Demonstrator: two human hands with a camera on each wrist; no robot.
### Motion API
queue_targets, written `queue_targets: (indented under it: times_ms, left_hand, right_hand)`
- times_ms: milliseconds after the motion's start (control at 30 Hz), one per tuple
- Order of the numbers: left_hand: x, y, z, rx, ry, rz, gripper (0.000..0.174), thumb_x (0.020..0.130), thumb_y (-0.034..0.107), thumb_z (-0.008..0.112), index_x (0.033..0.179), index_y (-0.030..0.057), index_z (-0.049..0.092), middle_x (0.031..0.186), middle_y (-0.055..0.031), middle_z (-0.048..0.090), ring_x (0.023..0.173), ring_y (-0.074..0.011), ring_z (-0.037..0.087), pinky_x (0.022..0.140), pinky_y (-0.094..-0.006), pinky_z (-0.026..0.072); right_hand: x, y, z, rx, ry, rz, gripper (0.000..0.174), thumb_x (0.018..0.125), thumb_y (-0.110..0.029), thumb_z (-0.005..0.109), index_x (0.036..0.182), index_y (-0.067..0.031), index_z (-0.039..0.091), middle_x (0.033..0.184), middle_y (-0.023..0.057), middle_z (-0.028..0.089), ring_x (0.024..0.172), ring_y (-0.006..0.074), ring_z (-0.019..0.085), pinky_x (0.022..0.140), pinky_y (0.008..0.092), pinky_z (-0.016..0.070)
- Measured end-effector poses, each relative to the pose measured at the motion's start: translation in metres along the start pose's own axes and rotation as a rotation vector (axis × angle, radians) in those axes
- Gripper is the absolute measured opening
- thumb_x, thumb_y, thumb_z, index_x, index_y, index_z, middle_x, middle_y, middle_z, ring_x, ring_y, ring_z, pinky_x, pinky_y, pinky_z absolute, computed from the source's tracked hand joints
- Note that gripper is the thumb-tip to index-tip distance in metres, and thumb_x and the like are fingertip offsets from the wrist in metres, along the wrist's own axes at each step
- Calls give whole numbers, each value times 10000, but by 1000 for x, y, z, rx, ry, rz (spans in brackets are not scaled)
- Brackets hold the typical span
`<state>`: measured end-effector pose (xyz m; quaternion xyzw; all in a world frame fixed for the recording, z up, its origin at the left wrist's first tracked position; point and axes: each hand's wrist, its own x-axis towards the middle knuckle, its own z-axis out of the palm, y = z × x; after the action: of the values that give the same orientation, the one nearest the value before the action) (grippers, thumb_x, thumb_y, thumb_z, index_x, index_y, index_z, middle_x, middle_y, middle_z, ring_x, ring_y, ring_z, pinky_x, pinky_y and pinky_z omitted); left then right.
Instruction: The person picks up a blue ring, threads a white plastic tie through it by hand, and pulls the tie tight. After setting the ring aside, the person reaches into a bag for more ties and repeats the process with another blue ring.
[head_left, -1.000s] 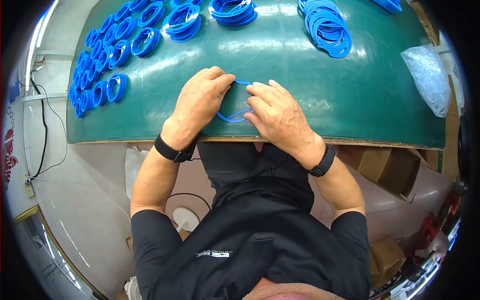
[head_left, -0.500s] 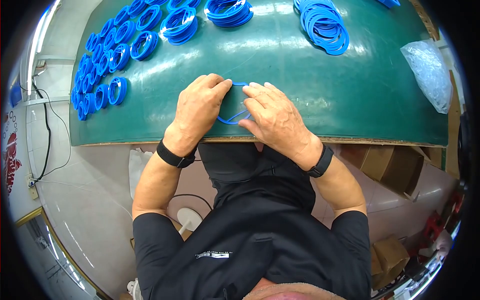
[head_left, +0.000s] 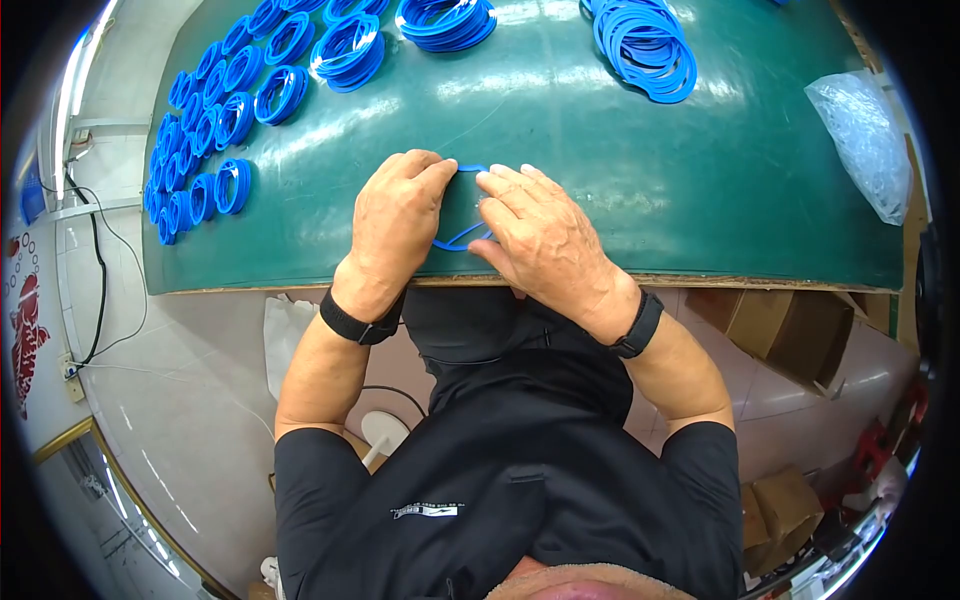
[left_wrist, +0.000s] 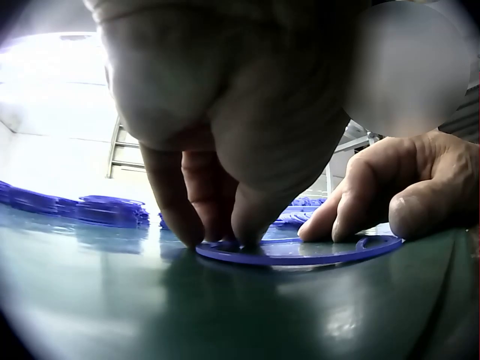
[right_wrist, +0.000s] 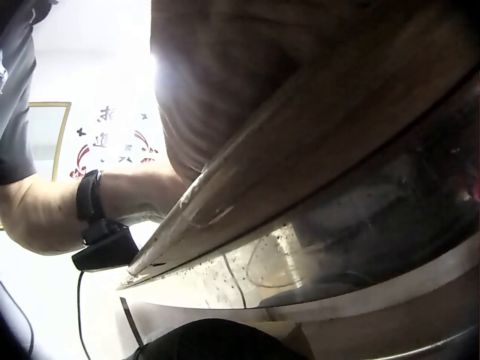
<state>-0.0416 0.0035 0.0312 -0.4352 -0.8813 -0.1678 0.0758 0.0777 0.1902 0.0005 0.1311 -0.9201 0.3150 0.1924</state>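
Note:
A thin blue ring (head_left: pixel 455 246) lies on the green tabletop near its front edge, its sides partly hidden under both hands. From above, the left hand (head_left: pixel 395 215) pinches the ring's left side; the left wrist view shows its thumb and fingertips pointing down onto the band (left_wrist: pixel 300 260). Opposite, the right hand (head_left: pixel 548 230) spreads over the ring's right side. Its fingers are gently bent, fingertips low at the far part of the ring, thumb at the near right part. A blue strand crosses inside the ring near that thumb. The right wrist view mostly shows the table's edge (right_wrist: pixel 225 180), with the ring out of sight.
Bundles of blue rings (head_left: pixel 232 187) stand in rows on the left, with larger stacks (head_left: pixel 447 22) at the back. A fanned pile of rings (head_left: pixel 645 50) lies at the back right. A clear plastic bag (head_left: pixel 862 145) sits at the right edge; cardboard boxes (head_left: pixel 785 335) are below.
Both hands have shifted slightly left in view while staying on the ring. The right thumb has slid a little left and toward the body along the near side. The head view has shifted slightly.

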Motion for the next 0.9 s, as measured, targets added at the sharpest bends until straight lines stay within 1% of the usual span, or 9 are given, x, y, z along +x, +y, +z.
queue_targets:
  times_ms: [367,700,800,900]
  left_hand:
    - [-2,5,3,51,33,2,229,913,16,707,1110,30,822,1081,-109,781,997,-321,745,855,-422,617]
    - [-1,6,-1,24,24,-15,225,927,10,725,1130,41,818,1074,-102,780,976,-316,743,837,-423,612]
    - [-2,5,1,30,15,-17,223,934,14,729,1137,47,816,1073,-99,780,974,-314,743,835,-423,612]
    - [-3,5,1,48,28,3,222,940,16,730,1144,52,812,1075,-97,778,972,-314,742,829,-423,612]
  right_hand:
    - [-1,1,0,12,12,5,389,855,-222,912,1129,-14,730,1415,166,714,1378,347,659,1208,524,501]
    - [-1,1,2,15,28,4,381,856,-220,910,1121,-15,729,1419,167,711,1376,345,660,1209,521,502]
    - [-1,1,3,9,39,-6,375,842,-223,911,1106,-17,743,1367,191,723,1363,348,664,1217,503,489]
    - [-2,1,2,11,20,2,377,852,-222,909,1111,-16,730,1401,176,715,1373,347,660,1210,516,498]
